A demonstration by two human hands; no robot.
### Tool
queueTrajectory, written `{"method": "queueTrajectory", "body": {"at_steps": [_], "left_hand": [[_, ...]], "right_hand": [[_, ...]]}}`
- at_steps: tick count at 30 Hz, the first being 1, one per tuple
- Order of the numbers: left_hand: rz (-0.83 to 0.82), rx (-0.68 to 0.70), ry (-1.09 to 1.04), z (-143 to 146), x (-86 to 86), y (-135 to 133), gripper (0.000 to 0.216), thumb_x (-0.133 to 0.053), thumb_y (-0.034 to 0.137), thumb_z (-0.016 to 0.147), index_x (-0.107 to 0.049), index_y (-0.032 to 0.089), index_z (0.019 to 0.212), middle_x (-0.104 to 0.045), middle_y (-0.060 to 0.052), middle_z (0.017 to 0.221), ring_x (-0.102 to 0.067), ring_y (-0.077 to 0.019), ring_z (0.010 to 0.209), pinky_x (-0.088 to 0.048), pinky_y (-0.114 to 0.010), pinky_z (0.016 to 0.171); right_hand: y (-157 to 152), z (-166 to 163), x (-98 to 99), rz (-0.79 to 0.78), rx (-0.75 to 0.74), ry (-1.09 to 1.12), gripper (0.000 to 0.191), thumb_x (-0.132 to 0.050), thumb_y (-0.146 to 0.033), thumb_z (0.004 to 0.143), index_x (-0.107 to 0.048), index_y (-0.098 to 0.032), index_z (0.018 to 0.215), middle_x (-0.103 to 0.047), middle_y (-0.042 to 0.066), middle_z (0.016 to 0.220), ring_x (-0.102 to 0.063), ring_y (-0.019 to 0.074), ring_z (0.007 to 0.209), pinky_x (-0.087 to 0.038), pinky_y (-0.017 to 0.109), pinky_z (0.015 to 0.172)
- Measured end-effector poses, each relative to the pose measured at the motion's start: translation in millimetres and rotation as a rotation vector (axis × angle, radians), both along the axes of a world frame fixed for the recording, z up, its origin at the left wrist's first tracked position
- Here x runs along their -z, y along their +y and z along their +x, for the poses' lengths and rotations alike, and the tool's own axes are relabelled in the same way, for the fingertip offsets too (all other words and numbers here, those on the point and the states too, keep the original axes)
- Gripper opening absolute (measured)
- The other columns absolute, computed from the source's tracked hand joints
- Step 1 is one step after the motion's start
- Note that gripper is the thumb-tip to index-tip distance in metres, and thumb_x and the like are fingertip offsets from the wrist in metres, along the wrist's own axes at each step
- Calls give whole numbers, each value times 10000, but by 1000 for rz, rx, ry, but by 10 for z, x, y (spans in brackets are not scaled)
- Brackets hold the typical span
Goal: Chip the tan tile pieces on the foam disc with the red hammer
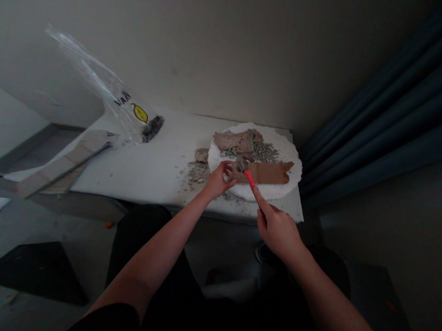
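Note:
My right hand [279,229] is wrapped round the black grip of a hammer [250,179] with a red neck; its forefinger lies along the handle. The grey head is over a brown cardboard strip [272,172], among grey lumps. At the strip's left end, my left hand [220,179] curls its thumb and fingers round the edge; whatever lies under the fingertips is hidden. Beneath the strip is a round white sheet with a ragged rim [295,176]. Behind it, a second torn cardboard piece [236,142] lies beside grey crumbs [265,153].
Grey rubble [198,176] is scattered on the white table [151,172], left of the round sheet. A clear plastic bag [117,97] with dark grey bits at its bottom stands farther left. Folded cardboard [63,171] lies at the left end. A dark curtain [388,104] hangs at right.

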State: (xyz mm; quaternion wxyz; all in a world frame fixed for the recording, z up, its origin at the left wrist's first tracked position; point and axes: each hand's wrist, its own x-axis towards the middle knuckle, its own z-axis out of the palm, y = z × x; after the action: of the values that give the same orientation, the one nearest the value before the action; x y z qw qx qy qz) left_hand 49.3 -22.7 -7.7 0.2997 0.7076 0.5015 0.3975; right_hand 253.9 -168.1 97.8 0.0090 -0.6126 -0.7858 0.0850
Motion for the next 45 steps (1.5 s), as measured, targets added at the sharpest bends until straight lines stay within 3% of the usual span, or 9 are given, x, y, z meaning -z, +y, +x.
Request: {"method": "queueTrajectory", "body": {"at_steps": [5, 9, 15, 20, 29, 39, 45], "left_hand": [[-36, -195, 18, -250, -142, 107, 503, -586, 122, 744, -463, 201, 1225, -646, -50, 1066, -611, -123, 813, -492, -268, 712], [-124, -294, 141, -404, -146, 137, 466, -550, 94, 748, -498, 182, 1202, -660, -60, 982, -607, -135, 742, -496, -308, 745], [-224, -276, 653, -532, -80, 27, 289, -524, 185, 826, -613, 175, 1100, -697, -127, 984, -664, -245, 892, -503, -363, 789], [-419, -107, 940, -506, 57, -70, 254, -547, 325, 865, -680, 149, 993, -696, -211, 1093, -668, -360, 1036, -522, -446, 835], [-369, -118, 985, -439, 293, -115, 323, -431, 135, 878, -694, 108, 1063, -703, -218, 1106, -671, -317, 1074, -527, -412, 890], [-393, -130, 1003, -416, 222, -84, 306, -553, 215, 845, -675, 94, 1098, -688, -231, 1146, -670, -333, 1082, -535, -401, 873], [-404, -87, 995, -385, 196, -89, 314, -519, 155, 842, -674, 71, 1103, -677, -252, 1151, -674, -331, 1073, -524, -410, 897]], "right_hand": [[18, -26, 71, -63, -9, -73, 754, -428, -204, 978, -47, -249, 1627, -721, 67, 904, -687, 227, 695, -521, 330, 664], [26, -22, 65, -35, 13, -75, 752, -408, -213, 989, -12, -251, 1626, -716, 72, 921, -686, 225, 698, -521, 334, 673], [0, -43, 110, -81, -32, -82, 745, -432, -210, 978, -69, -263, 1626, -721, 69, 909, -686, 218, 698, -512, 318, 665], [68, 70, 109, -26, 36, -17, 729, -425, -219, 984, -83, -243, 1628, -737, 70, 895, -675, 222, 684, -491, 316, 657], [222, 299, 191, -3, 119, 29, 692, -450, -240, 968, -201, -230, 1614, -733, 60, 792, -654, 222, 671, -457, 300, 643], [236, 273, 162, -16, 122, 51, 683, -441, -238, 967, -214, -230, 1612, -731, 70, 791, -661, 233, 691, -451, 304, 641], [236, 281, 165, -19, 122, 48, 687, -445, -243, 969, -206, -233, 1613, -732, 72, 798, -661, 234, 690, -446, 306, 645]]}}
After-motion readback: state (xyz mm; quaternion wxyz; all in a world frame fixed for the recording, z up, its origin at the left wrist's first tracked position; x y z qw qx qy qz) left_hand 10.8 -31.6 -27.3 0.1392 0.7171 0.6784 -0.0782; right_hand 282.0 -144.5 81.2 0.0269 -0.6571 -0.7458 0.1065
